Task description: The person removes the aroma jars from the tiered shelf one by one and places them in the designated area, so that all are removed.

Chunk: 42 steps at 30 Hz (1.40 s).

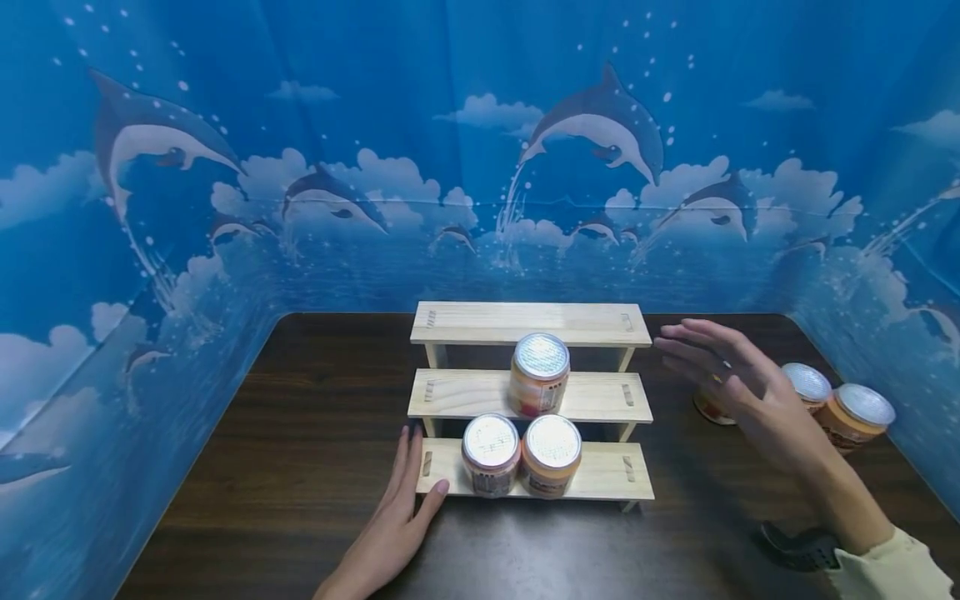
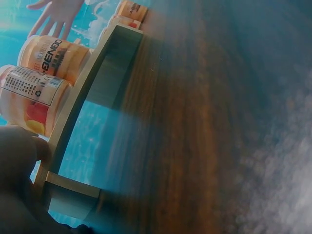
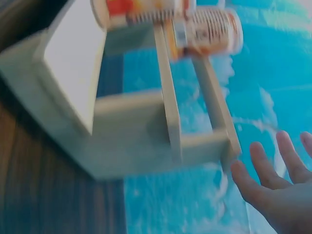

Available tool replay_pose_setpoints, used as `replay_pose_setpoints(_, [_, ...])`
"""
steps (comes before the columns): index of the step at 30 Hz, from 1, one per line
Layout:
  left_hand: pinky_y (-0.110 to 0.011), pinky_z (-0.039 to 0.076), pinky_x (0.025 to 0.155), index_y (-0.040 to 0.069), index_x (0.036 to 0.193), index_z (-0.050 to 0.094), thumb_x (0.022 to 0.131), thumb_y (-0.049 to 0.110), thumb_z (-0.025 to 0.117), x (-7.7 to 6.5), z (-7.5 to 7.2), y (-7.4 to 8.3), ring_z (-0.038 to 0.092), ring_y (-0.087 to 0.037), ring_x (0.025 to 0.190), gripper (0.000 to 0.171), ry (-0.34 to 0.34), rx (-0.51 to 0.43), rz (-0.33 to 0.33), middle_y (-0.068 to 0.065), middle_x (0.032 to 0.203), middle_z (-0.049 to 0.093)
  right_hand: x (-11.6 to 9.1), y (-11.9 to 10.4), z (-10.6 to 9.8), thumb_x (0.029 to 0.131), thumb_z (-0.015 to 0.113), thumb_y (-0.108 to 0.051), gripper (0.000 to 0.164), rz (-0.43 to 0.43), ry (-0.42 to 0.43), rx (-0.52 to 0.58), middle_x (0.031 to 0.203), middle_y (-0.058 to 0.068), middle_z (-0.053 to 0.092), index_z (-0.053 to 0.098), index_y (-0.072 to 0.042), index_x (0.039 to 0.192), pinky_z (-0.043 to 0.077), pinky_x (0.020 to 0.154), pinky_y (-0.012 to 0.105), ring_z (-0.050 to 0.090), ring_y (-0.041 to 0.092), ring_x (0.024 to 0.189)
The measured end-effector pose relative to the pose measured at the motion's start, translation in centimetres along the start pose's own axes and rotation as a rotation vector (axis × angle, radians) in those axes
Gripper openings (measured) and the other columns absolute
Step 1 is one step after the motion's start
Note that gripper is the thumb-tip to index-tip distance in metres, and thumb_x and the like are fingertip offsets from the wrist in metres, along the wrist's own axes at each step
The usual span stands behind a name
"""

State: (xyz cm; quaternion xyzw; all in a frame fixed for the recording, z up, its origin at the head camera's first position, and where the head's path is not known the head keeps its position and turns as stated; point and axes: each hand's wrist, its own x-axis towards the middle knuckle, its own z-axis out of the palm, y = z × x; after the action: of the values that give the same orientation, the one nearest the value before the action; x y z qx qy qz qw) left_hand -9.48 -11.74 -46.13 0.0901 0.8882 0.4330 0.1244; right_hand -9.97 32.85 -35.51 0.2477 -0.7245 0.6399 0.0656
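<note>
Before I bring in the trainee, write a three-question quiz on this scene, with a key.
1. How many jars stand on the bottom step of the wooden rack?
2. True or false: the right grip is holding a jar.
3. Which part of the rack bears no jar: (a) the top step, (b) the middle step, (c) the bottom step?

Key: 1. Two. 2. False; the right grip is empty. 3. (a).
</note>
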Motion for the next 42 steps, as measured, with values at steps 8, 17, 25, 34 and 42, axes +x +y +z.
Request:
replay_pose_setpoints(8, [-0.079, 0.02, 0.126, 0.017, 0.179, 0.002, 0.114, 0.056, 0.051, -0.5, 0.0, -0.3, 0.002, -0.05, 0.168, 0.09, 0.007, -0.011, -0.017, -0.017, 0.185, -0.013, 2.9, 1.7, 3.4, 0.118, 0.051, -0.032, 0.064, 0.111, -0.171, 0.005, 0.173, 0.011, 0.044, 0.028, -0.007, 0.173, 0.047, 0.122, 0.032, 0.052, 0.016, 0.155])
replay_pose_setpoints(17, [-0.076, 0.019, 0.128, 0.018, 0.179, 0.003, 0.114, 0.056, 0.051, -0.6, 0.0, -0.3, 0.002, -0.048, 0.169, 0.089, 0.021, -0.002, -0.026, -0.017, 0.185, -0.011, 5.9, 3.0, 5.8, 0.117, 0.057, -0.031, 0.069, 0.08, -0.272, 0.151, 0.177, 0.014, 0.037, 0.028, -0.008, 0.174, 0.042, 0.126, 0.045, 0.047, 0.025, 0.159])
replay_pose_setpoints(25, [-0.079, 0.02, 0.126, 0.018, 0.179, 0.003, 0.115, 0.056, 0.051, -0.4, 0.0, -0.2, 0.003, -0.05, 0.168, 0.089, 0.008, -0.002, -0.009, -0.017, 0.185, -0.011, 6.6, 4.5, 6.9, 0.112, 0.066, -0.037, 0.075, 0.127, -0.266, 0.194, 0.18, 0.012, 0.03, 0.03, -0.015, 0.175, 0.042, 0.126, 0.035, 0.04, 0.022, 0.162])
replay_pose_setpoints(34, [-0.079, 0.02, 0.126, 0.013, 0.178, 0.004, 0.115, 0.051, 0.052, -0.1, 0.1, -0.1, 0.004, -0.05, 0.168, 0.088, 0.01, -0.015, 0.033, -0.019, 0.185, -0.011, 8.7, 4.9, 9.2, 0.102, 0.079, -0.045, 0.091, 0.119, -0.317, 0.139, 0.178, 0.011, 0.035, 0.031, -0.02, 0.175, 0.034, 0.128, 0.053, 0.036, 0.026, 0.164])
replay_pose_setpoints(42, [-0.08, 0.019, 0.126, 0.012, 0.178, 0.004, 0.116, 0.051, 0.051, -0.2, 0.0, 0.0, 0.003, -0.051, 0.167, 0.088, 0.009, -0.022, 0.035, -0.02, 0.184, -0.011, 9.6, 5.1, 10.4, 0.095, 0.086, -0.049, 0.101, 0.101, -0.319, 0.17, 0.175, 0.013, 0.04, 0.031, -0.019, 0.175, 0.03, 0.128, 0.068, 0.044, 0.019, 0.159])
